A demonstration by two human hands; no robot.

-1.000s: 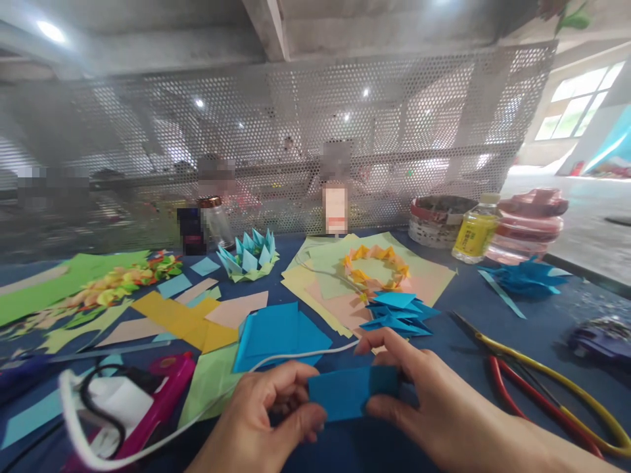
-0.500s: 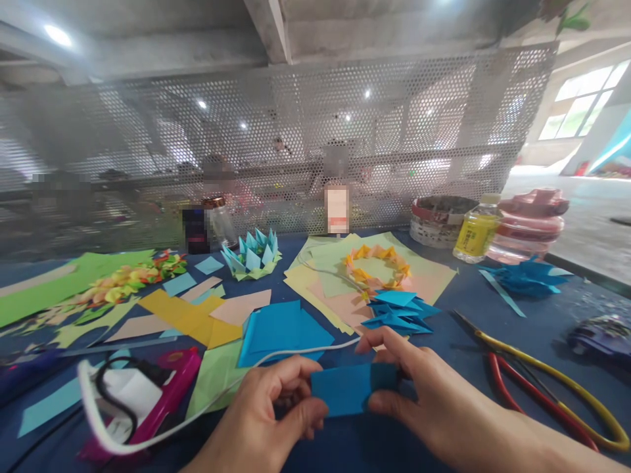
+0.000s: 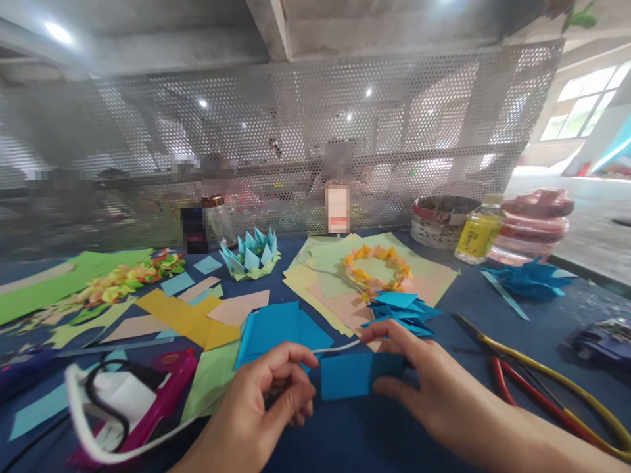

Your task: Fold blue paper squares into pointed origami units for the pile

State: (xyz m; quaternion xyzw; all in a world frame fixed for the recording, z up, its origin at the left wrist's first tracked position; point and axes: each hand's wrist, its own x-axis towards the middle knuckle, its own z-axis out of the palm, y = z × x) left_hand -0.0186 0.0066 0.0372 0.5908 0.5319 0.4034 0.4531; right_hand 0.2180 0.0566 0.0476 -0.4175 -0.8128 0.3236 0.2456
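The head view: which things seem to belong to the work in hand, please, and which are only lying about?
Likely part of the work:
- small blue paper, held by the right hand
- larger blue paper, same colour
- pointed blue paper pieces, same colour

Probably just lying about:
- yellow-labelled bottle
- pink jug
- glass jar

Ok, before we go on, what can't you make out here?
All in the head view:
- Held blue paper: its back faces away; right hand covers its right end.
- Left hand: whether its index fingertip touches the paper.
- Scissors: handles partly behind the right forearm.
- Purple object: cut off by the right edge.
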